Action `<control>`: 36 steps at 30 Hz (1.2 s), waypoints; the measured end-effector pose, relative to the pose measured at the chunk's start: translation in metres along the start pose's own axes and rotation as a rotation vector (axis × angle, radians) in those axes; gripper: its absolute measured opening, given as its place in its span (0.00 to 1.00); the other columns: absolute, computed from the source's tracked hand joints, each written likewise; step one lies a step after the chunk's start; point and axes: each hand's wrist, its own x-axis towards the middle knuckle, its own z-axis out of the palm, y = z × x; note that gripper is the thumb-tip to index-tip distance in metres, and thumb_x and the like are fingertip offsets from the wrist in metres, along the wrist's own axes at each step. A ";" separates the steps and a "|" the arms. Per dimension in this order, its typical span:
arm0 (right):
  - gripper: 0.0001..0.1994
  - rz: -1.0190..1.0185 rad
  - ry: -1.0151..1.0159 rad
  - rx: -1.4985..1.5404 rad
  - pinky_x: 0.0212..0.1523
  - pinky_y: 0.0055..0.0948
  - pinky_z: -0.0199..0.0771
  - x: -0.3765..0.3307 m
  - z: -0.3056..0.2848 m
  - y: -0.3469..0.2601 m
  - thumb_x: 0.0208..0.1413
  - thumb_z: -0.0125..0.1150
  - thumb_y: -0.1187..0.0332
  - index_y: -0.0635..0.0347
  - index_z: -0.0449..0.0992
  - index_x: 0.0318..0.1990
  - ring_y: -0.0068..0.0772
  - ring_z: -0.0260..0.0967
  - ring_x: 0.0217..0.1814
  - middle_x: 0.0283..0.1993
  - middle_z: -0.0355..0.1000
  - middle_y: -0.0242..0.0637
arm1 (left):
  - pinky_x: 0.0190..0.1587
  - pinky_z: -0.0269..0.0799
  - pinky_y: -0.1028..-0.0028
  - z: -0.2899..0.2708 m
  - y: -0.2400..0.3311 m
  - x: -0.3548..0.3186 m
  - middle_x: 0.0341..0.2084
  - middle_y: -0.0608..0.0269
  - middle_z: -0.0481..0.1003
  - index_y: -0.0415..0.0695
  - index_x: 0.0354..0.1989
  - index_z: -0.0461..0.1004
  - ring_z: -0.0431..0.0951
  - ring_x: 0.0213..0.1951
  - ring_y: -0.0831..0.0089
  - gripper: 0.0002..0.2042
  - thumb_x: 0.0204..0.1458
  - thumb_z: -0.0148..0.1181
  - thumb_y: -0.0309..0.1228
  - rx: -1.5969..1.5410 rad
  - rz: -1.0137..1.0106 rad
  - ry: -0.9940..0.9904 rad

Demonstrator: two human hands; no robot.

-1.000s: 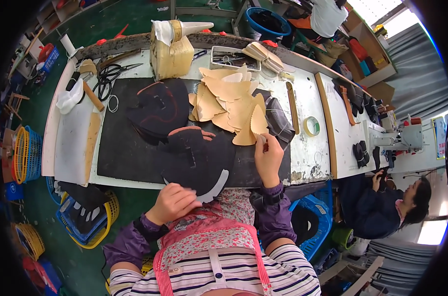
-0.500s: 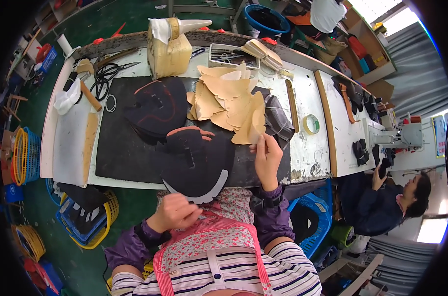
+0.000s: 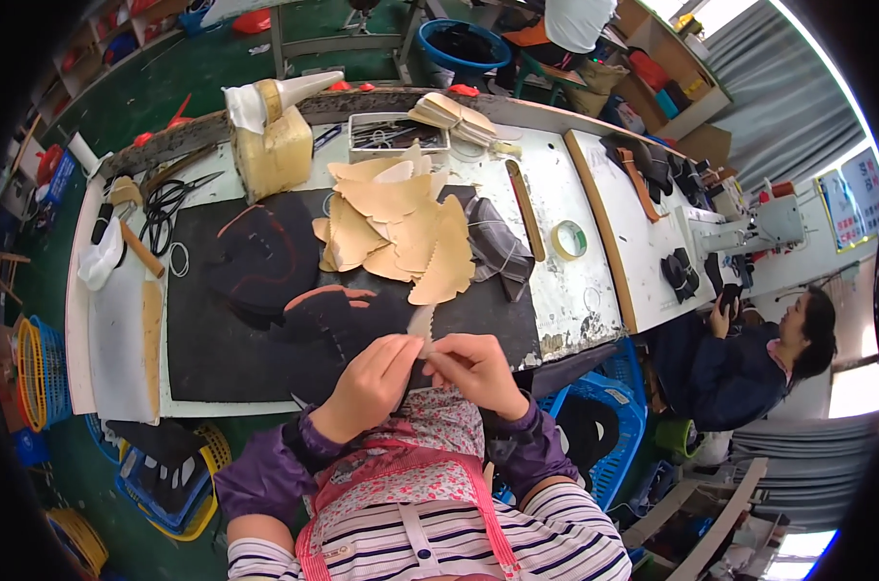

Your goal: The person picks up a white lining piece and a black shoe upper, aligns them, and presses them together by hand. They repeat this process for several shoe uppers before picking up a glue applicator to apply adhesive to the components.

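Close in front of my body, my left hand [image 3: 370, 385] and my right hand [image 3: 475, 372] meet with fingertips pinched on a small pale piece [image 3: 421, 321] with a toothed edge. Most of that piece is hidden by the fingers. Just beyond them lies a loose pile of tan curved cut pieces [image 3: 391, 228], some with notched edges. To its left, black cut pieces [image 3: 256, 254] with reddish edge lines rest on the dark mat [image 3: 207, 363]. Another black piece with an orange-red edge [image 3: 328, 302] lies nearer, partly covered by my left hand.
A yellowish block [image 3: 273, 155] carries a taped cone. Near it are a tray of tools [image 3: 398, 133], black-handled scissors [image 3: 171, 208] and a bundle of tan pieces [image 3: 455, 118]. A tape roll [image 3: 568, 239] sits on the right. A co-worker [image 3: 740, 358] sits by a sewing machine [image 3: 773, 221].
My right hand has come back from the near edge of the tan pile. My left hand has risen to meet it, and both now grip the pale piece. The view has shifted too.
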 end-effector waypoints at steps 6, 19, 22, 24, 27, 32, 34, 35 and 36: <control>0.08 -0.295 -0.042 -0.311 0.18 0.23 0.52 0.022 0.030 0.002 0.51 0.60 0.73 0.62 0.69 0.23 0.19 0.53 0.18 0.16 0.59 0.31 | 0.42 0.74 0.66 -0.026 0.000 -0.018 0.36 0.52 0.75 0.36 0.43 0.73 0.76 0.37 0.56 0.16 0.43 0.61 0.20 -0.174 -0.198 0.092; 0.13 -0.222 0.114 -0.056 0.19 0.20 0.45 0.014 0.035 0.007 0.53 0.60 0.75 0.59 0.65 0.20 0.15 0.46 0.18 0.17 0.58 0.26 | 0.46 0.64 0.66 -0.006 0.007 -0.098 0.37 0.58 0.69 0.39 0.41 0.68 0.66 0.48 0.62 0.25 0.31 0.65 0.37 0.177 -0.081 -0.174; 0.11 -0.204 0.063 -0.113 0.20 0.20 0.47 0.015 0.037 0.015 0.52 0.60 0.75 0.61 0.66 0.21 0.15 0.47 0.18 0.16 0.57 0.26 | 0.46 0.65 0.65 -0.021 0.002 -0.085 0.37 0.58 0.69 0.39 0.37 0.68 0.68 0.45 0.62 0.21 0.33 0.65 0.36 0.051 -0.143 -0.322; 0.11 -0.233 0.011 -0.136 0.20 0.20 0.47 0.011 0.045 0.005 0.52 0.60 0.76 0.62 0.66 0.21 0.16 0.48 0.19 0.18 0.57 0.26 | 0.44 0.66 0.65 -0.029 0.004 -0.062 0.34 0.58 0.70 0.38 0.34 0.68 0.70 0.41 0.62 0.18 0.37 0.65 0.35 -0.142 -0.213 0.033; 0.10 -0.269 -0.101 -0.175 0.20 0.21 0.48 0.009 0.051 -0.001 0.51 0.60 0.77 0.62 0.66 0.22 0.16 0.49 0.20 0.20 0.58 0.26 | 0.41 0.67 0.67 -0.034 0.001 -0.049 0.32 0.58 0.70 0.37 0.32 0.68 0.71 0.37 0.62 0.16 0.41 0.65 0.34 -0.348 -0.276 0.158; 0.08 -0.639 -0.317 -0.263 0.24 0.23 0.54 0.003 0.034 0.010 0.49 0.60 0.79 0.62 0.67 0.23 0.21 0.53 0.24 0.28 0.62 0.30 | 0.39 0.69 0.70 -0.016 -0.005 -0.046 0.28 0.60 0.72 0.35 0.32 0.69 0.73 0.34 0.66 0.11 0.47 0.62 0.30 -0.627 -0.179 0.058; 0.07 -0.368 -0.323 0.130 0.28 0.24 0.58 -0.008 0.033 0.009 0.48 0.60 0.80 0.63 0.68 0.24 0.24 0.55 0.27 0.32 0.64 0.33 | 0.40 0.69 0.71 -0.011 -0.004 -0.048 0.27 0.61 0.72 0.35 0.32 0.70 0.73 0.35 0.68 0.10 0.48 0.61 0.29 -0.673 -0.114 0.051; 0.07 -0.355 -0.300 0.123 0.28 0.24 0.58 -0.012 0.028 0.010 0.48 0.60 0.80 0.63 0.68 0.24 0.24 0.55 0.27 0.32 0.64 0.33 | 0.41 0.69 0.71 -0.015 -0.001 -0.050 0.30 0.61 0.73 0.35 0.34 0.70 0.73 0.37 0.69 0.10 0.50 0.59 0.29 -0.850 -0.258 0.034; 0.06 -0.218 -0.267 0.164 0.30 0.25 0.59 -0.013 0.019 0.013 0.48 0.60 0.80 0.63 0.69 0.25 0.25 0.56 0.29 0.33 0.64 0.34 | 0.42 0.70 0.71 -0.020 0.001 -0.052 0.32 0.62 0.73 0.35 0.36 0.70 0.73 0.38 0.70 0.09 0.51 0.57 0.29 -1.033 -0.407 0.009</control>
